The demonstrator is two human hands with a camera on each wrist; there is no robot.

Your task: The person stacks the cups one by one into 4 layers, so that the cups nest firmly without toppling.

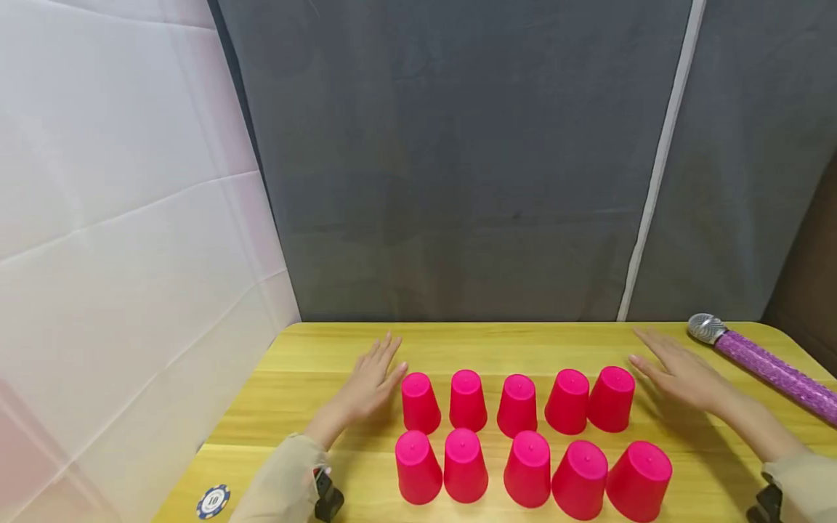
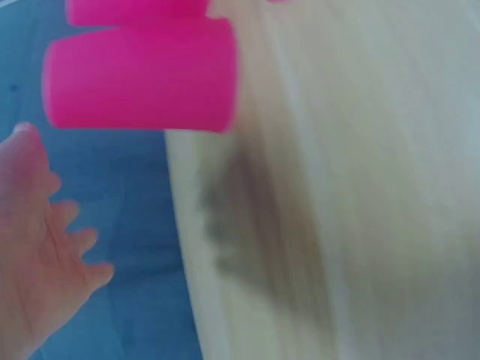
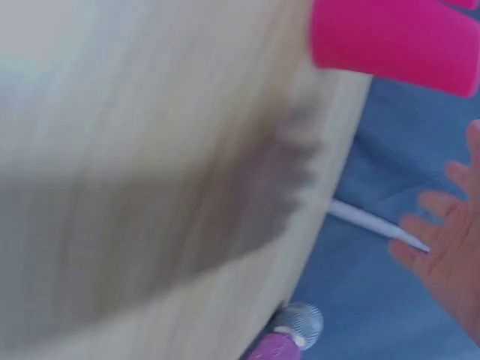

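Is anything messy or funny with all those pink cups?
Nothing is spilled or broken. All ten pink cups stand upside down in two rows on the table. The front right cup leans outward a bit. A poker chip sits alone near the front left edge.

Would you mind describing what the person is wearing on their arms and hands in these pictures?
Both hands are bare, with no gloves or rings visible. The left hand comes out of a light beige long sleeve, and a small black device sits at that wrist. The right hand has a matching beige cuff, with a black device beside it at the frame's edge.
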